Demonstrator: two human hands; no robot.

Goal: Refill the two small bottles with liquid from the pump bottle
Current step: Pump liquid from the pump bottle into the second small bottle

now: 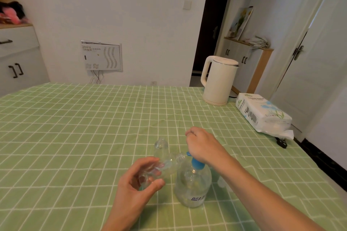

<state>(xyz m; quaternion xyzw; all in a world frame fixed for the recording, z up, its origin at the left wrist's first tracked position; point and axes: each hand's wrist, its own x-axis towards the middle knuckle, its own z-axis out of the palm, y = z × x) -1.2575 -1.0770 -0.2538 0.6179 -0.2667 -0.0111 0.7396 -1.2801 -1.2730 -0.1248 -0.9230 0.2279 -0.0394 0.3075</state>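
Okay, readable text first: the tissue pack (262, 112) says "TISSUE PAPER" on top, and the smaller print on it is too small to read. The pump bottle (192, 184) has a dark blue label (197, 198) low on its front, not legible.

The pump bottle stands upright on the green checked tablecloth (75, 127), toward the near edge. The left hand (139, 180) grips a clear small bottle (165, 167) by its base, fingers and thumb wrapped round it. This bottle is tilted, with its threaded neck pointing to 2 o'clock, right at the spout of the blue pump head (196, 163). The right hand (202, 146) sits on top of the pump head with fingers curled. It hides the top, so I can't tell whether it grips or just presses. The hands are apart, each on its own thing.

A second small bottle (161, 145) stands upright at 11 o'clock of the pump bottle, just behind the held one. It is partly overlapped and faint against the cloth.

The white kettle (218, 80) is at 1 o'clock by the far table edge. The tissue pack is at 2 o'clock, with a black plug (281, 143) just beside it. Something small and clear lies at 3 o'clock of the pump bottle, under the right forearm, and I can't make out what. Both forearms are cut off at the bottom edge.
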